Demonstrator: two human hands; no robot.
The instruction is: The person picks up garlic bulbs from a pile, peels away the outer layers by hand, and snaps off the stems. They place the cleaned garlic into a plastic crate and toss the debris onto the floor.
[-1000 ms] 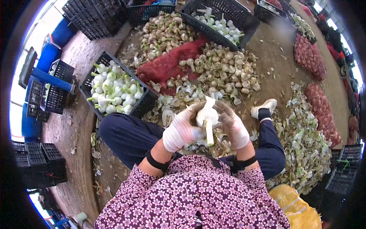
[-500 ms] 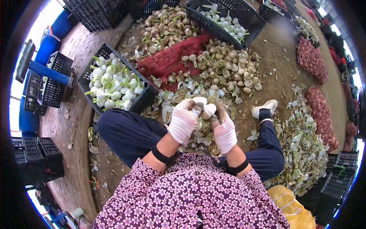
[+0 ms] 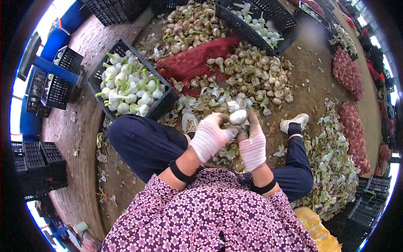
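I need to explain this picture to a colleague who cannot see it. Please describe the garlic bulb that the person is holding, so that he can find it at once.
Start at the purple flowered blouse at the bottom and follow both forearms up to the striped gloves. Between the left hand and the right hand sits one garlic bulb. It is clean and white and held up, whereas the bulbs in the unpeeled pile behind lie brownish on the ground.

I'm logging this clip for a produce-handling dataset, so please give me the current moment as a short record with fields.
setting: person seated on a dirt floor, legs apart
left hand: gloved, gripping the garlic bulb from the left
right hand: gloved, fingers on the same bulb from the right
garlic bulb: white, peeled, held between both hands
black crate: left of the person, filled with white peeled bulbs
unpeeled garlic pile: ahead, beside a red mesh sack
peel heap: on the right, past the shoe
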